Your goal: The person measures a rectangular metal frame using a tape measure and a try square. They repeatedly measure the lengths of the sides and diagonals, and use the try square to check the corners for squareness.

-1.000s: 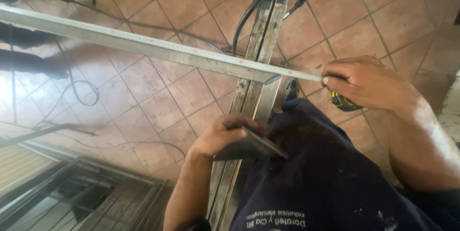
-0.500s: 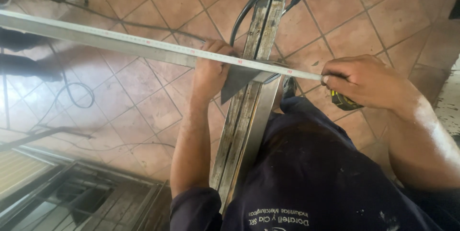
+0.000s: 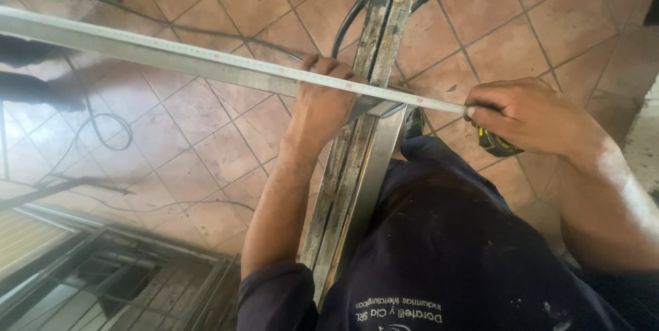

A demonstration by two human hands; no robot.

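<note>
Dusty dark navy work clothes, short sleeves, bare forearms.

A metalworking spot set up on a terracotta tiled floor [image 3: 522, 22], likely a small workshop or yard. Long steel bars [image 3: 357, 166] run beneath the fingers, a welded metal grille [image 3: 117, 283] lies down-left of them, and black cables [image 3: 103, 132] trail across the tiles.
</note>
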